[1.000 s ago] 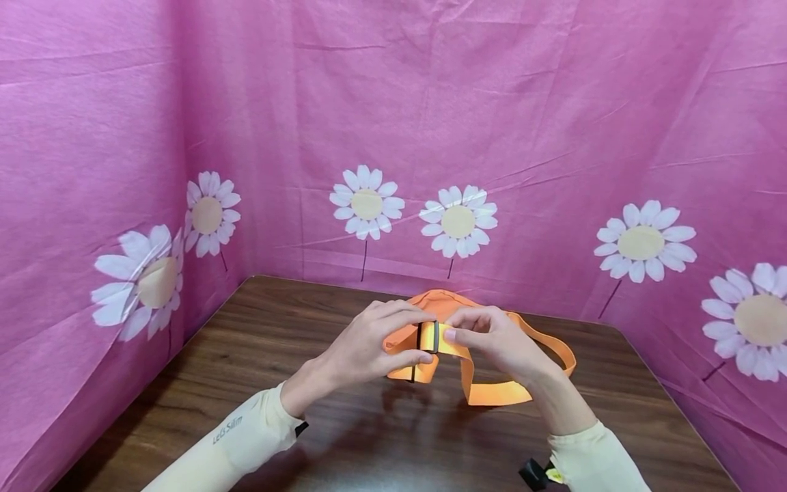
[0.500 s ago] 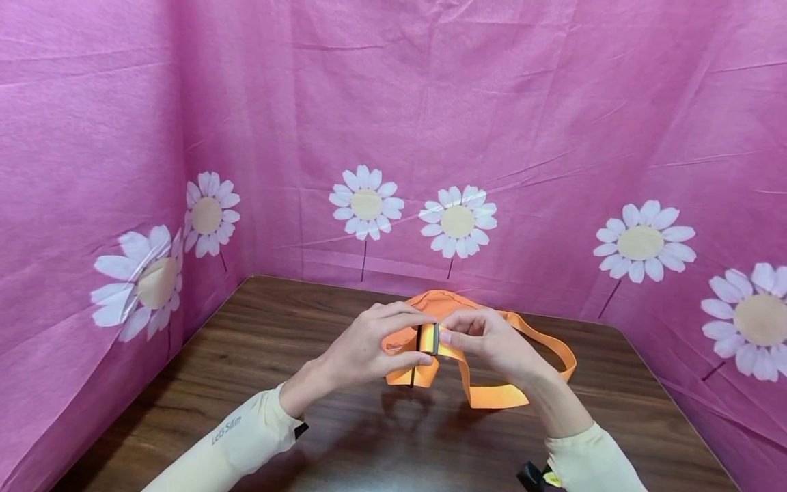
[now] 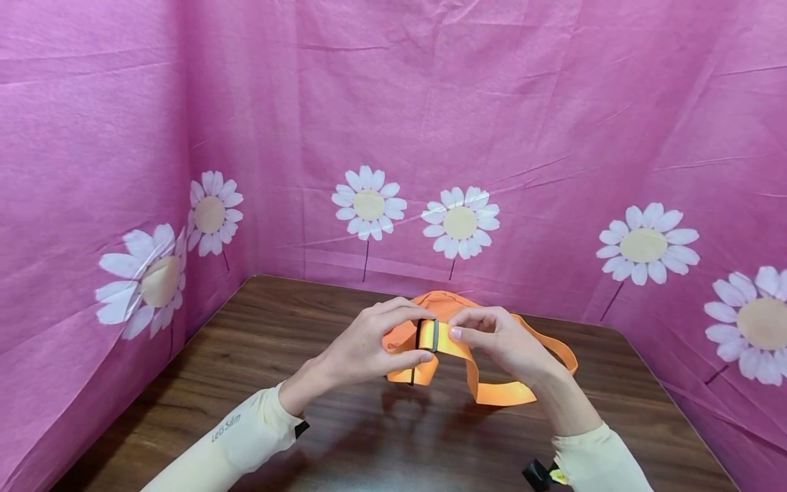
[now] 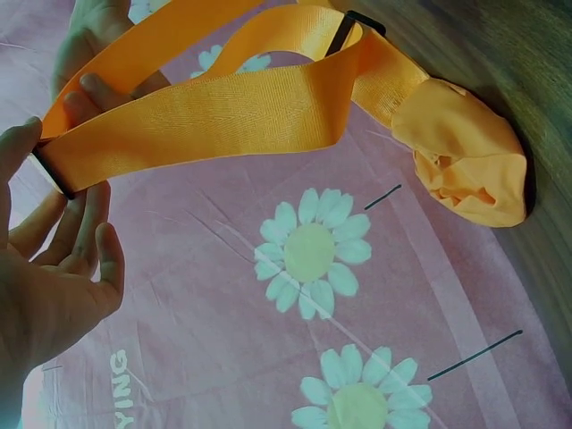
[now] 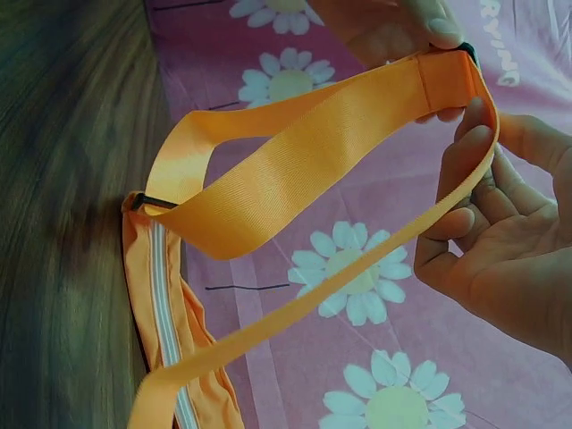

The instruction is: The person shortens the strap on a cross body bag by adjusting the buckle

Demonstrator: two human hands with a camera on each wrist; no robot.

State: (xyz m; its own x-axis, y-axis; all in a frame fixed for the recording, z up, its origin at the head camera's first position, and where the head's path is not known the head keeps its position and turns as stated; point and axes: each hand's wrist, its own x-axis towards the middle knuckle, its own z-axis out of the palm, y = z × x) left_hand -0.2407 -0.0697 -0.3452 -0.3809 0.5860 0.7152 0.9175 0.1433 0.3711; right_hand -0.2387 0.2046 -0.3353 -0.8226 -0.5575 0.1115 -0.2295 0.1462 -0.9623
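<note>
An orange zippered pouch (image 3: 439,301) rests on the wooden table with its orange webbing strap (image 3: 501,394) attached. My left hand (image 3: 365,342) pinches a black slider buckle (image 3: 436,336) on the strap between thumb and fingers, raised above the table. Just right of the buckle, my right hand (image 3: 507,348) pinches the webbing with thumb and forefinger. The left wrist view shows the strap doubled back from the slider to a black ring (image 4: 356,25) by the pouch. In the right wrist view, a white zipper (image 5: 163,295) runs along the pouch; the strap's other length sags below the hand.
A dark wood table (image 3: 295,307) lies under the hands. Pink cloth (image 3: 393,89) printed with white daisies walls in its back and both sides. Part of the strap loops out on the right behind my right wrist.
My right hand first edged left to the buckle, then drew back right with the webbing, so the strap beside the slider is more stretched out. My left hand has kept its grip on the buckle.
</note>
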